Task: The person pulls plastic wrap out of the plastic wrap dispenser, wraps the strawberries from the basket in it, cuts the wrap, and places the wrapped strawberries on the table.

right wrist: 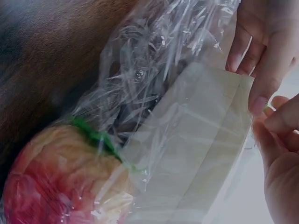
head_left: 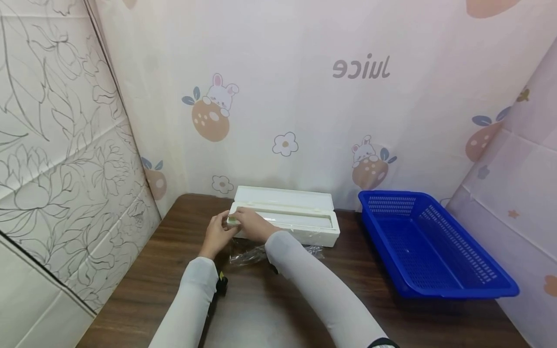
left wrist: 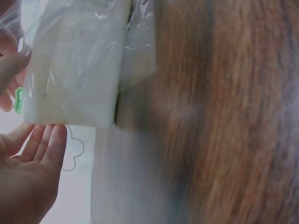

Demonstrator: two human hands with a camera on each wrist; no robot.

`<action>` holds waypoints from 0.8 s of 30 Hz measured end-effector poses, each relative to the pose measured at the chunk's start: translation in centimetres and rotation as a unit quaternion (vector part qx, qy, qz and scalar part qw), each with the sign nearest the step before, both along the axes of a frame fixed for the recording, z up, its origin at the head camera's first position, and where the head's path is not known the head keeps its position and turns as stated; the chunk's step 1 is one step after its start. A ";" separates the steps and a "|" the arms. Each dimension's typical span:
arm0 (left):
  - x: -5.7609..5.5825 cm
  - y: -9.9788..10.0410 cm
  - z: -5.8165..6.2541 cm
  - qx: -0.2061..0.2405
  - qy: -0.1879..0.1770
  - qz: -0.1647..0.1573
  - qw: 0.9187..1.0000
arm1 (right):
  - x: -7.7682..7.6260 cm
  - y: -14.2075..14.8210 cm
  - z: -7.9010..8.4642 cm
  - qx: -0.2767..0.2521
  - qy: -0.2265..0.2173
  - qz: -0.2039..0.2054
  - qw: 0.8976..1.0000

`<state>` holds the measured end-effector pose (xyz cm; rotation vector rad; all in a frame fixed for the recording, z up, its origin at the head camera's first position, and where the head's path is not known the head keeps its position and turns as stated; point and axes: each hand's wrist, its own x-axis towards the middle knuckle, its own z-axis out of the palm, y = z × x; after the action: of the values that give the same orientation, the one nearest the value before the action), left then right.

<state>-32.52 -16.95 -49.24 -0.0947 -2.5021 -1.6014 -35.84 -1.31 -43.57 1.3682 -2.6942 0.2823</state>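
Observation:
A long white cling film box (head_left: pixel 285 227) stands with its lid raised at the back of the table. Clear film (head_left: pixel 250 255) hangs over its front. At the box's left end, my left hand (head_left: pixel 216 235) touches the end face with fairly straight fingers (left wrist: pixel 57 140). My right hand (head_left: pixel 254 224) reaches across to the same end. Its curled fingers are around a small green slider (left wrist: pixel 18 100) at the box's corner, partly hidden. In the right wrist view, a round red and yellow thing (right wrist: pixel 65 182) with a green edge lies under clear film beside the box.
A blue plastic basket (head_left: pixel 435 256) stands on the right of the brown wooden table (head_left: pixel 143 285). Behind the box rises a printed wall covering (head_left: pixel 287 96). Another patterned covering (head_left: pixel 56 159) closes off the left side.

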 end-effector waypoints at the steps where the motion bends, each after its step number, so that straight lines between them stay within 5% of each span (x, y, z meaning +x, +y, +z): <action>1: 0.0 -0.1 0.0 0.001 -0.004 -0.004 1.000 | 0.0 0.0 0.0 -0.005 -0.007 -0.004 1.000; 12: 0.4 -0.4 0.5 0.005 -0.018 -0.025 0.999 | -0.1 1.3 0.8 -0.061 -0.091 -0.049 0.993; 17: 0.9 -0.2 1.3 -0.034 0.038 -0.004 0.999 | 0.2 3.3 1.5 -0.103 -0.084 -0.046 0.990; 24: 2.4 0.5 3.2 -0.064 0.144 0.004 0.987 | 1.7 7.3 2.8 -0.166 -0.047 -0.033 0.984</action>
<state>-30.09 -16.46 -46.09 -0.3082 -2.3722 -1.3139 -34.17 5.94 -40.75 1.1915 -2.6023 0.7679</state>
